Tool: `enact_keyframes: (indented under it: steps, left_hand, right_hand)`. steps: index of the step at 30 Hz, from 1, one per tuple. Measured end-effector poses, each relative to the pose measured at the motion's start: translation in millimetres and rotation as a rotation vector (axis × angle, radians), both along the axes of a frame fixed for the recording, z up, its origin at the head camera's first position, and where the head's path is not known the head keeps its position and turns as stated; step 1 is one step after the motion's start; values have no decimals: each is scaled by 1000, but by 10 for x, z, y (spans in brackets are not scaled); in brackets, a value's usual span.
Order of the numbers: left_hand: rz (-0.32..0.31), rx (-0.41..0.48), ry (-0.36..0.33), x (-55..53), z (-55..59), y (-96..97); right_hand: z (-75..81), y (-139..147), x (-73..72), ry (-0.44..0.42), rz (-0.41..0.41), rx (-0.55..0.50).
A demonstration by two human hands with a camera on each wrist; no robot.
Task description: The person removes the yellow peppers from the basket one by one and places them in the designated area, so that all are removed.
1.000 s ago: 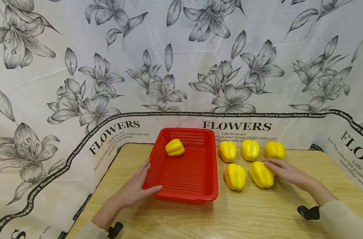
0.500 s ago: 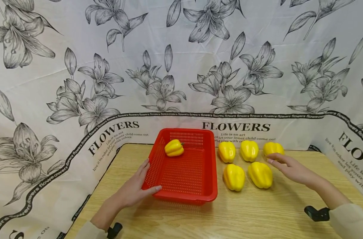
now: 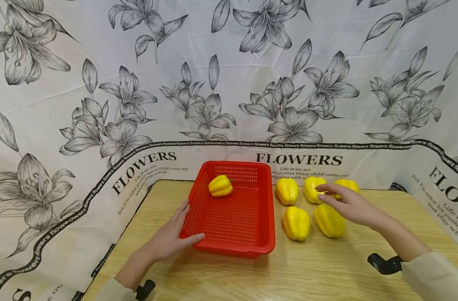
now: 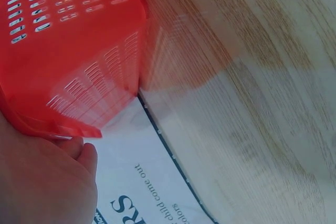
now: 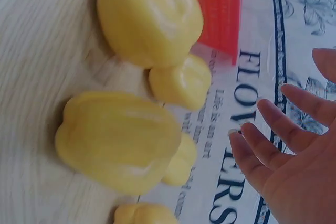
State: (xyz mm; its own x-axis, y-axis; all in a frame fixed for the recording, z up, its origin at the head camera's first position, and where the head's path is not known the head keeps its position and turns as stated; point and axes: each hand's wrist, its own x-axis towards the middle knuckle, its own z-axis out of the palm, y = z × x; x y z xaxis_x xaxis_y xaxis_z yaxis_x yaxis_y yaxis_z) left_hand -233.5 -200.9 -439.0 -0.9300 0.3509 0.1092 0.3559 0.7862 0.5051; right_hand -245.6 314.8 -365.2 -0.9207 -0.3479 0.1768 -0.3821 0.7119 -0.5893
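Note:
My left hand holds the near left corner of a red plastic basket, thumb over the front rim and fingers along the side. In the left wrist view, fingertips show below the basket's rim. One yellow bell pepper lies inside, by the left wall. Over the group at the right, my right hand hovers with fingers spread, holding nothing. It overlaps the near right bell pepper and partly hides the back right bell pepper. The right wrist view shows that hand's palm beside several peppers.
Other yellow bell peppers stand right of the basket: a back left pepper, a back middle pepper and a near left pepper. The wooden table meets a flower-printed cloth at the back and sides.
My right hand first touched the near right pepper, then drew back to the right, and now is raised and further left over the peppers. The left hand and basket stay put.

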Motion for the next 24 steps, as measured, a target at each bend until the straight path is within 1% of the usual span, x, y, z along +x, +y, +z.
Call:
enact_keyframes:
  steps: [6, 10, 13, 16, 24]
  left_hand:
    - [1, 0, -1, -15, -10, -4]
    - [1, -11, -3, -14, -16, -6]
    - [1, -5, -3, -7, -9, -5]
    - [-4, 5, -3, 0, 5, -1]
    - [-2, -2, -13, 12, 30, 6]
  right_hand:
    - [68, -272, -39, 32, 59, -31]
    - [107, -438, -68, 50, 88, -25]
    - [141, -554, -98, 45, 109, -21]
    - [173, -673, -140, 33, 139, -32]
    - [260, -1056, -284, 45, 229, -22]
